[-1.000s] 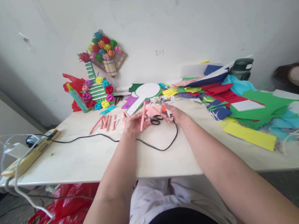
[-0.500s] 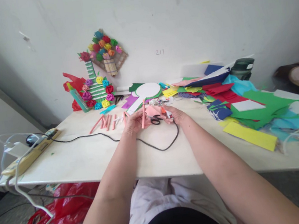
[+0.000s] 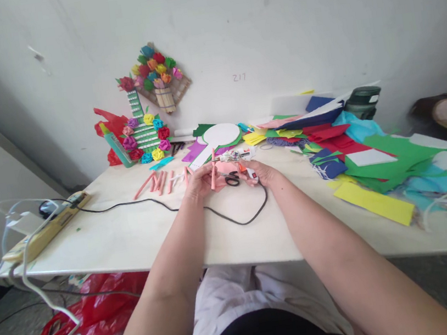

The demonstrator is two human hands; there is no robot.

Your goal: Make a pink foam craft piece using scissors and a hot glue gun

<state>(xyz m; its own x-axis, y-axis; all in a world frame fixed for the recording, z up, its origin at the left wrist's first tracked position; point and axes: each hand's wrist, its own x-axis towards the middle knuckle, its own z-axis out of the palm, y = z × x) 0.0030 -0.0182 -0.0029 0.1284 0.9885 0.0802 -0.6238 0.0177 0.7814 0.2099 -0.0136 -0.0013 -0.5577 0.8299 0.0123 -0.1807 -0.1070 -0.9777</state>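
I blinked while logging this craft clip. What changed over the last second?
The left hand tipped its pink paper roll more upright. The right hand lifted the glue gun and swung it left toward the roll. Scissors, black cord and loose pink rolls stayed put.

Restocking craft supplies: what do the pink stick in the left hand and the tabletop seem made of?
Pink stick: likely rolled paper, matte, like the loose pink rolls nearby. Tabletop: smooth pale stone or laminate, slight sheen; cannot tell which.

Soft, even daylight brightens the left hand [image 3: 198, 182] and right hand [image 3: 261, 172]; far from their grip, corners darken, stretch and blur slightly.
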